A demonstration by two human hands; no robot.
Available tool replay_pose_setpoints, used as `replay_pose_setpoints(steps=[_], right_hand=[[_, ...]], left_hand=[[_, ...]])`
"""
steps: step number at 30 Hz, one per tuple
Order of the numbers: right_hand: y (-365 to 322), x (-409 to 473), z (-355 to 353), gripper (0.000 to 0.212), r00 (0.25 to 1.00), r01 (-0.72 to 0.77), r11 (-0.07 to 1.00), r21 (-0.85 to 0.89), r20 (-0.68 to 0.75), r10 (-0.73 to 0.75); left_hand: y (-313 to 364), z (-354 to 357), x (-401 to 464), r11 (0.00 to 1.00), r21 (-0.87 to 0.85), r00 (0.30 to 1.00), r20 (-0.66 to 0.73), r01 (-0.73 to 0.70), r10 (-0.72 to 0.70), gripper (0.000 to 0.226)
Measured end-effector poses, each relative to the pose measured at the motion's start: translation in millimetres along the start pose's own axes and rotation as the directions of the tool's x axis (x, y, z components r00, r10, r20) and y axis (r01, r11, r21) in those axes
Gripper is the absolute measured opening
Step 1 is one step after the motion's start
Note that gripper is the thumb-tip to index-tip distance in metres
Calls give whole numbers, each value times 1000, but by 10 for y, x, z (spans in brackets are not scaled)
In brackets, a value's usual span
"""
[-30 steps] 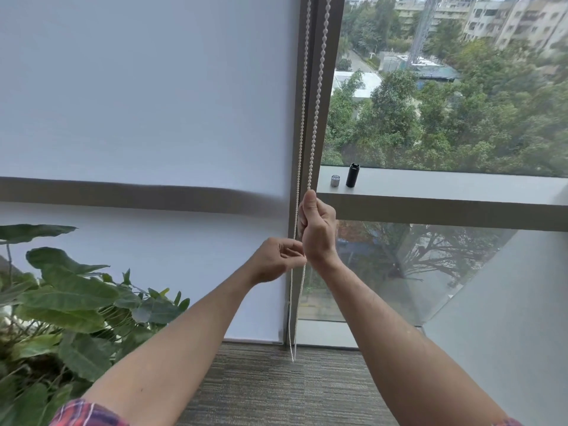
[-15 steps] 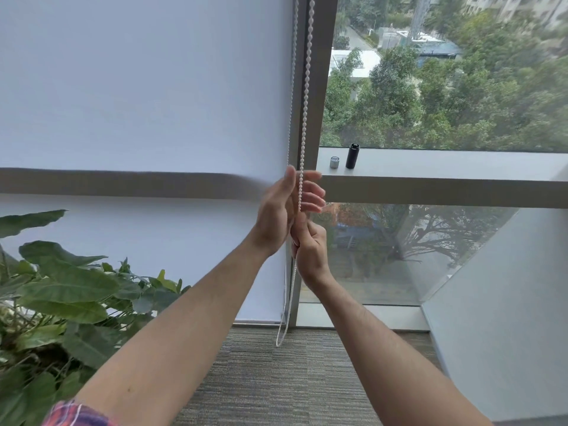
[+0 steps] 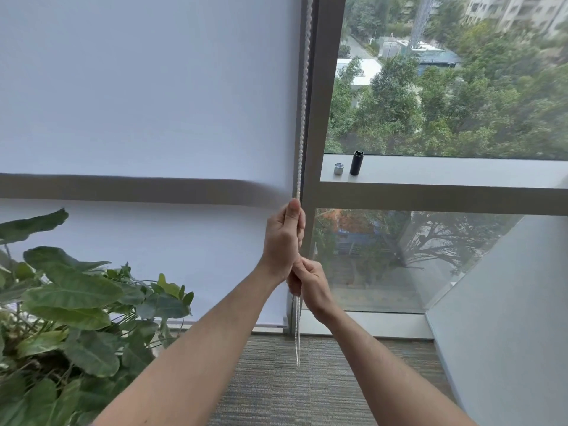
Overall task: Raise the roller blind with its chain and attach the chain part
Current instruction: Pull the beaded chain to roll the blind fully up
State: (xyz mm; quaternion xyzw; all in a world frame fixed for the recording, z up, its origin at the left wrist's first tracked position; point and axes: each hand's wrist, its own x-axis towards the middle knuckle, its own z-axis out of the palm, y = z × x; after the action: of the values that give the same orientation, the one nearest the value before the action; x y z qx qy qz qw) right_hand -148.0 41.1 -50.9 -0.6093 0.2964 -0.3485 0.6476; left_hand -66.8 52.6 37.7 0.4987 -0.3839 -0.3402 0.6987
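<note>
The roller blind point(image 3: 147, 96) is a smooth, matte white fabric sheet covering the left window pane down to near the floor; a horizontal frame bar shows through it as a grey band. Its chain point(image 3: 302, 118) is a string of small white beads hanging vertically along the right edge of the blind, just beside the grey vertical window post point(image 3: 319, 118). Above the hands the two runs of the chain lie close together; below the hands they hang as a narrow loop that ends near the carpet point(image 3: 292, 388), which is grey with a fine striped weave.

The left hand point(image 3: 282, 241) is the upper one. Its fingers are curled round the chain, with the thumb laid upward along the beads. The right hand point(image 3: 307, 284) sits directly beneath and touches the left hand; its fingers are also curled round the chain.

On the flat grey window ledge point(image 3: 445, 172), right of the post, stand a short silver cylinder point(image 3: 338, 168) and, just beside it, a taller black cylinder point(image 3: 356, 162), both upright. A plant point(image 3: 70, 296) with broad, glossy green leaves fills the near left corner. At the right, a smooth white panel point(image 3: 507, 318) runs at an angle.
</note>
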Motion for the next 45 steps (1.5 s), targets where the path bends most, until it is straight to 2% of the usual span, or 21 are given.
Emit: replay_pose_setpoints(steps=[3,5,7,11,14,17,20,24,29,36,39,42,44,45], right_hand=[[115,-5,-156,40,997,-64,994,-93,39,68],[158,32,-256,28,994,-108,992,-67,-7,108],[86,104,-305,43,989,-116,993,-24,-90,114],[-495,259,-179,52,989,29,999,44,-149,-23],[-956,354,-42,52,978,189,975,113,-114,-176],[-1145,394,48,47,968,246,964,98,-84,-238],[-1020,387,68,47,964,244,966,83,-133,-232],[-820,333,91,60,951,253,965,66,-201,-235],[-766,364,64,58,933,263,964,40,-266,-244],[-749,414,53,56,939,251,967,52,-254,-230],[-689,404,29,55,947,227,973,51,-246,-208],[-497,312,-36,56,951,178,984,10,-260,-169],[-347,237,-89,57,954,154,988,2,-262,-148],[-275,201,-103,56,958,132,991,6,-258,-126]], left_hand=[[-236,-107,-126,996,20,997,-20,81,-81,49],[-367,-150,-207,995,29,996,-8,94,-93,49],[-419,-140,-245,994,35,995,8,100,-101,49],[-454,-27,-243,994,30,994,21,106,-107,46],[-495,15,-265,992,38,992,20,123,-124,44],[-526,-16,-297,988,52,988,42,147,-149,44],[-616,-67,-350,979,75,980,44,191,-194,42],[-745,-58,-445,965,105,966,61,242,-249,41],[-722,-75,-420,966,137,967,98,220,-234,41],[-703,-142,-367,974,107,967,138,198,-212,45],[-730,-212,-361,964,161,950,199,211,-242,49],[-786,-383,-344,932,326,911,314,161,-267,35],[-791,-506,-286,918,349,900,311,190,-304,25],[-755,-544,-255,917,336,911,270,214,-311,30]])
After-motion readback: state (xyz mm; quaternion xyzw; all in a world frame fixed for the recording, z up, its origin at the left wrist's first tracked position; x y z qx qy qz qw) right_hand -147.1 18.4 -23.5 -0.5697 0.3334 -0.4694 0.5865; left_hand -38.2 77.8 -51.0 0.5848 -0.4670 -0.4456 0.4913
